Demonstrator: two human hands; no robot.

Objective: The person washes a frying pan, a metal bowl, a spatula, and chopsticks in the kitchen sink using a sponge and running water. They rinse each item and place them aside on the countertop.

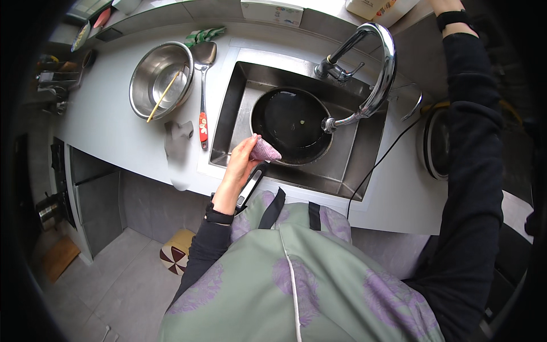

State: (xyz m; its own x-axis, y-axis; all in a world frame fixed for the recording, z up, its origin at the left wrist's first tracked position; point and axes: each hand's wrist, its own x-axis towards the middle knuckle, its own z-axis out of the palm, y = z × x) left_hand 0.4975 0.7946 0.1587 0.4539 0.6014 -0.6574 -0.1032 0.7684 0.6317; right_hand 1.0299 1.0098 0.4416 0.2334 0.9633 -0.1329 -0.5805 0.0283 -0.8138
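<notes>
My left hand (pixel 239 166) pinches a folded pink scrubbing cloth (pixel 266 149) above the near-left rim of a black frying pan (pixel 295 115). The pan sits in the stainless steel sink (pixel 342 166), with a shallow pool of water and a small pale green scrap inside. Its black and silver handle (pixel 251 184) points towards me, just beside my left wrist. My right hand (pixel 446 5) reaches far out to the upper right, near white bottles (pixel 391 10); its fingers are cut off by the picture's edge. The chrome faucet (pixel 382 64) arches over the sink, its spout end by the pan's right rim.
Left of the sink lie a steel bowl (pixel 143 85) with a chopstick (pixel 164 96) across it, a red-handled spatula (pixel 203 98), a grey cloth (pixel 177 139) and a green-striped cloth (pixel 205 36). A black cable (pixel 372 166) crosses the sink's right edge. Another pan (pixel 436 143) stands right.
</notes>
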